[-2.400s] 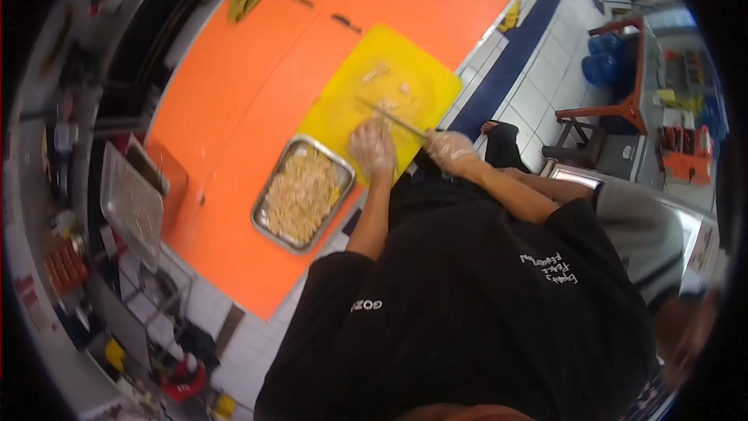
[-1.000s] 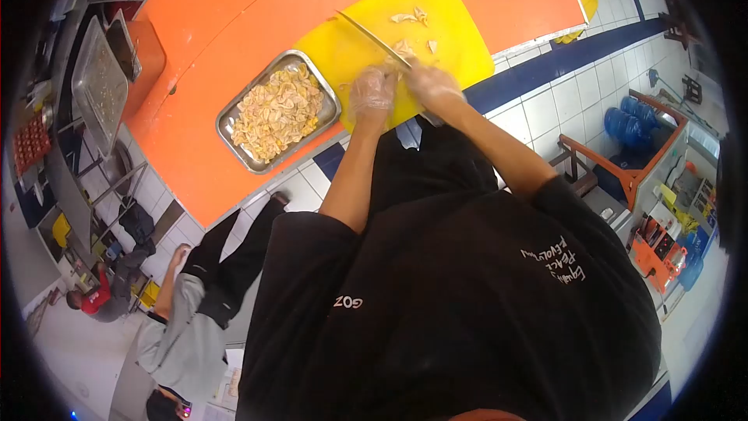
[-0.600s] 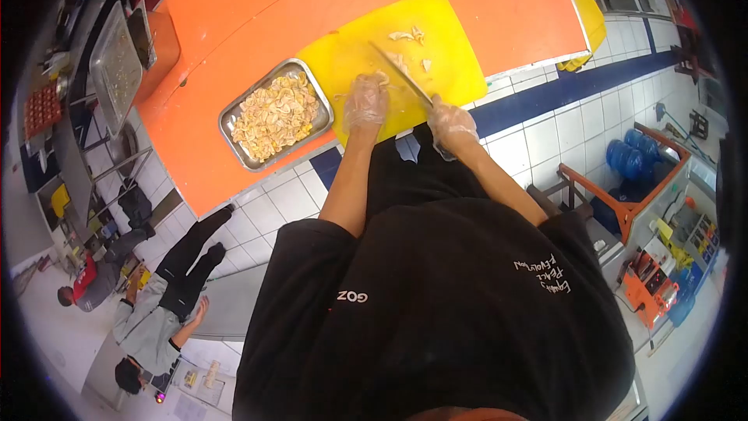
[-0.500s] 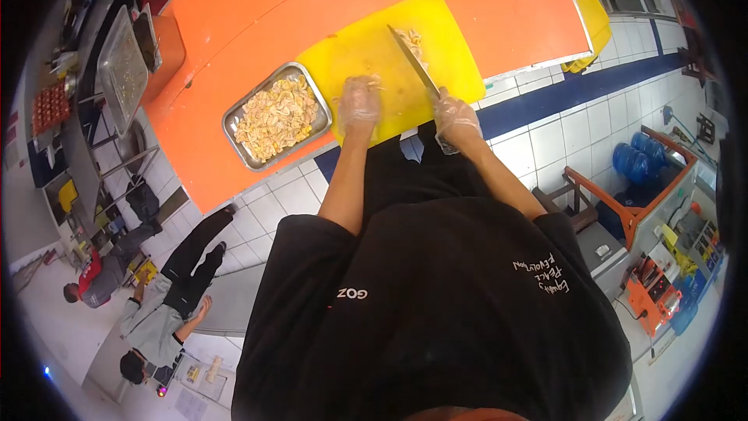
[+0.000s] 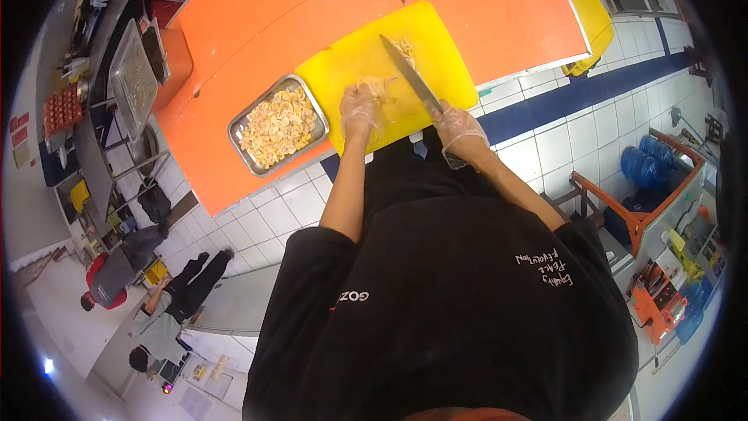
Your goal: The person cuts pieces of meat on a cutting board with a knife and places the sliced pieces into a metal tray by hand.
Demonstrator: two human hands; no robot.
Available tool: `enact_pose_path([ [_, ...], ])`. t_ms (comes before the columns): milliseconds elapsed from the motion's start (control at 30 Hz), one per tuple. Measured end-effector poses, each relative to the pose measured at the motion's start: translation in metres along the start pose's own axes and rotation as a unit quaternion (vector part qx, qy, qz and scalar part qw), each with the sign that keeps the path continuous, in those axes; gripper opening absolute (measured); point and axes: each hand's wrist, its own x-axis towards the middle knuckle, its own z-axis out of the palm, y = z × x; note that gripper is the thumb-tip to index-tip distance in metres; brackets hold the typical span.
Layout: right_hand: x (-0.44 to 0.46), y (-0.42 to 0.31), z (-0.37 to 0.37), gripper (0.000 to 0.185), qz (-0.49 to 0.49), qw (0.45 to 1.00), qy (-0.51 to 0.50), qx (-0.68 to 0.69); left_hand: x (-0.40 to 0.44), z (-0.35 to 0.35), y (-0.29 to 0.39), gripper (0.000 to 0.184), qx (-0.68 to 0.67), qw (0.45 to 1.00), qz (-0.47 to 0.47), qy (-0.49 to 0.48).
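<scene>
My right hand [image 5: 461,134], in a clear plastic glove, is closed round the handle of a long knife [image 5: 410,72]. Its blade lies over the yellow cutting board [image 5: 444,54], pointing up and left. Pale meat pieces [image 5: 403,50] sit beyond the blade. My left hand [image 5: 358,109], also gloved, rests on the board with its fingers bent in against a small pile of pale strips [image 5: 377,87]. Left of the board stands a metal tray [image 5: 235,137] full of cut pieces [image 5: 276,126].
The board and tray lie on an orange table [image 5: 312,15]. Beyond its left end are a metal pan [image 5: 132,78] and an orange bin [image 5: 175,66]. Two people [image 5: 160,327] [image 5: 109,277] are at the lower left. Blue water bottles [image 5: 647,162] stand at the right.
Since the earlier frames, the knife has moved from beside my left hand to the far pieces, which are now bunched closer together. More strips show at my left fingertips. The view has shifted.
</scene>
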Motion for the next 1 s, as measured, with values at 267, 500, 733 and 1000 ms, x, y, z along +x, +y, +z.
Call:
enact_pose_path([
  [267,0.014,-0.004,0.029,0.019,0.000,0.990,-0.013,-0.140,-0.006,-0.019,-0.015,0.048,0.223,0.974,0.014,0.027],
  [500,0.003,-0.019,0.036,0.020,-0.019,0.985,0.026,-0.168,-0.004,-0.027,-0.019,0.042,0.267,0.959,0.095,-0.013],
  [733,-0.005,-0.008,0.052,0.027,0.055,0.991,0.030,-0.121,-0.017,-0.041,-0.009,0.029,0.251,0.928,0.269,0.064],
  [1000,0.014,-0.037,0.074,0.027,0.061,0.990,0.071,-0.105,0.008,-0.021,-0.017,0.028,0.269,0.909,0.296,-0.117],
])
